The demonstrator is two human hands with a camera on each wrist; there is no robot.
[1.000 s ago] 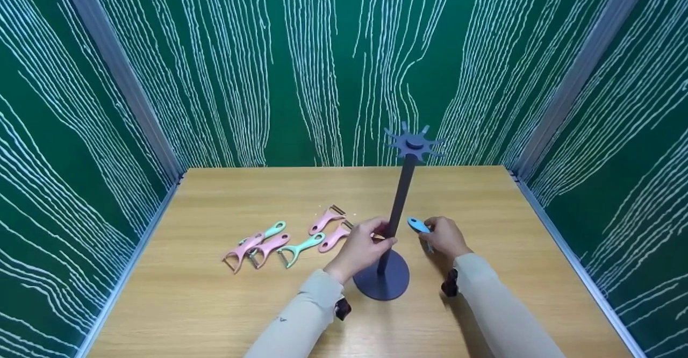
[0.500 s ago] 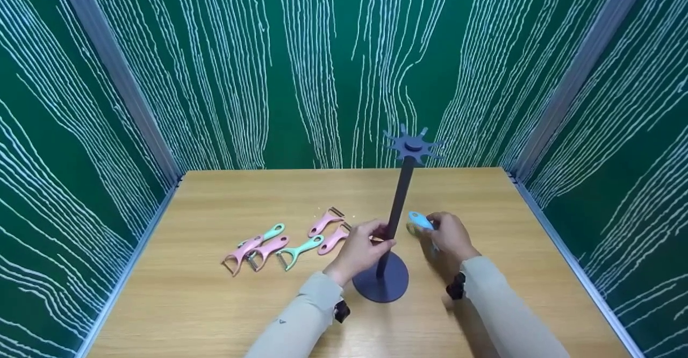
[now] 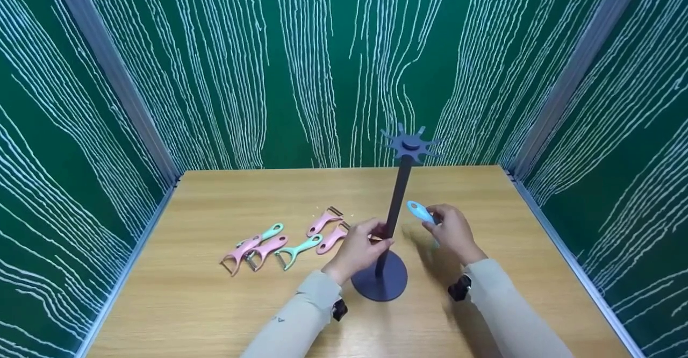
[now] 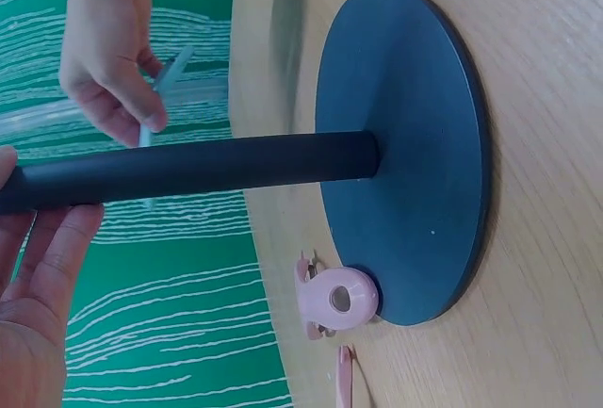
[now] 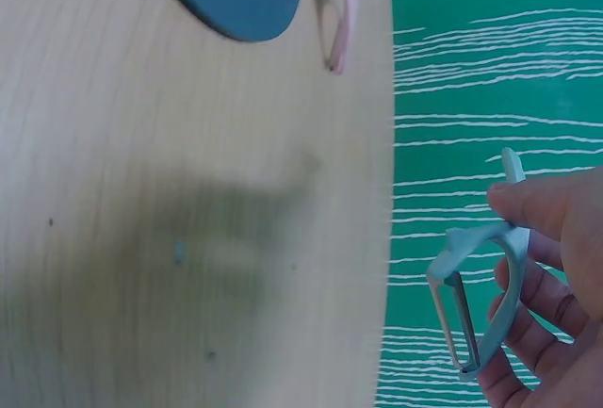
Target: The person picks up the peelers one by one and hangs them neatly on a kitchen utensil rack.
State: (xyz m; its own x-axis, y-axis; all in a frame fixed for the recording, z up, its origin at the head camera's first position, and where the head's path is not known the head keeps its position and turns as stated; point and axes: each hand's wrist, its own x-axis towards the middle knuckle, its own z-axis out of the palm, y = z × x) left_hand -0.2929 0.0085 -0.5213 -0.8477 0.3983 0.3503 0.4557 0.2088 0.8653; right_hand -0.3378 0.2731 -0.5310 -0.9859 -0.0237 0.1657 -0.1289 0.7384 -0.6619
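My left hand (image 3: pixel 359 249) grips the dark pole of a stand (image 3: pixel 399 197) low down, thumb and fingers around it. The stand has a round base (image 4: pixel 405 154) flat on the table and a ring of hooks (image 3: pixel 411 144) on top, with nothing hung on it. To the right of the pole, my right hand (image 3: pixel 452 233) pinches a blue peeler (image 3: pixel 420 210) above the table, its handle hole pointing up and left. In the right wrist view the Y-shaped head and blade of the peeler (image 5: pixel 509 281) show below the thumb. A pink peeler (image 4: pixel 334 297) lies beside the base.
Left of the stand lie several pink and green peelers, among them a green peeler (image 3: pixel 299 250), a pink peeler (image 3: pixel 324 222) and an overlapping group with a pink peeler (image 3: pixel 241 253) on top. Green walls with white lines enclose the wooden table (image 3: pixel 215 315).
My right hand has raised the blue peeler off the table, with its handle end tilting upward. The left hand keeps its grip on the pole, and the stand stays in place.
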